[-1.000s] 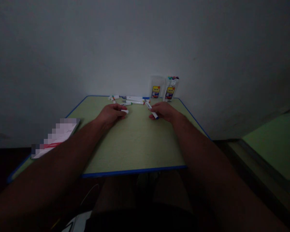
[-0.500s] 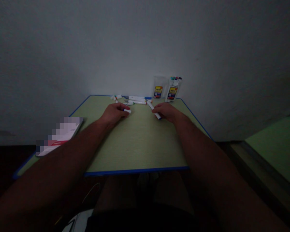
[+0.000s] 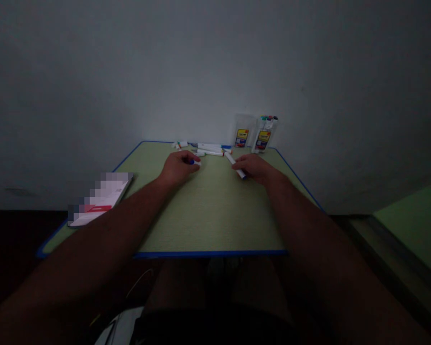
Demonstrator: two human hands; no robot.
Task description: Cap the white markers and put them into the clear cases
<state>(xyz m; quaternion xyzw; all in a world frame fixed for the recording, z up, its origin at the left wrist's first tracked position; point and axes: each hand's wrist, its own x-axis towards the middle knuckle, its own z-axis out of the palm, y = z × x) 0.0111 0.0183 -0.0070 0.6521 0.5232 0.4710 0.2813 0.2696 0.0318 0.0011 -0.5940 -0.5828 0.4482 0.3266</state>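
My left hand (image 3: 179, 167) rests on the green table (image 3: 201, 215) with its fingers closed around a small white marker cap with a blue end (image 3: 195, 163). Over to the right, my right hand (image 3: 256, 167) grips a white marker (image 3: 236, 166) that points toward the far side. Just beyond both hands, several loose white markers (image 3: 210, 149) lie in a row near the wall.
Two clear marker packs stand against the wall at the back right, one empty-looking (image 3: 242, 132), one with coloured caps at the top (image 3: 266, 130). A flat booklet (image 3: 100, 199) lies at the table's left edge. A second green surface (image 3: 413, 225) sits lower right.
The view has shifted slightly, so everything sits a little further right. Both hands keep their hold; the cap's blue end now shows in my left hand.
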